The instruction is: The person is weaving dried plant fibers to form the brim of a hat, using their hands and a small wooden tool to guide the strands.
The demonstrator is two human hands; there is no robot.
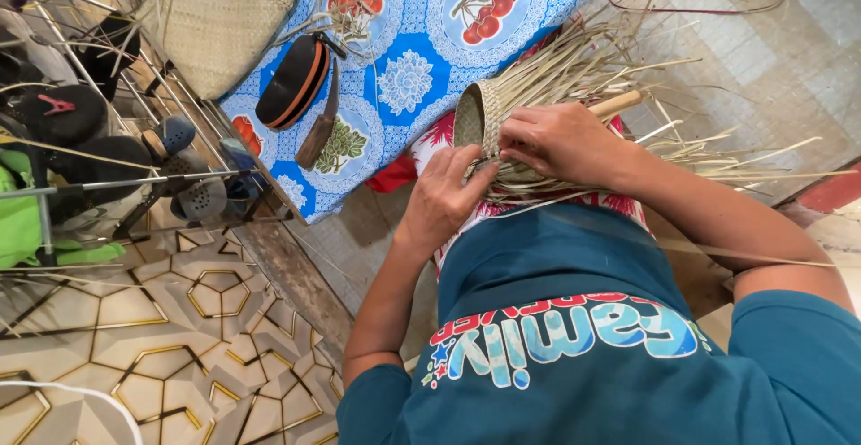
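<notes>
Hands: left hand (446, 196) pinching strands | right hand (558, 143) gripping woven piece (475, 115)

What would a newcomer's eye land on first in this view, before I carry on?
Probably the half-woven straw piece at centre, its loose pale strands fanning up and right, with the left hand and right hand both pressed on it over the person's lap. Next, the bright blue fruit-patterned cloth above, carrying a dark knife and a black oval case, with a finished woven bag at upper left.
</notes>
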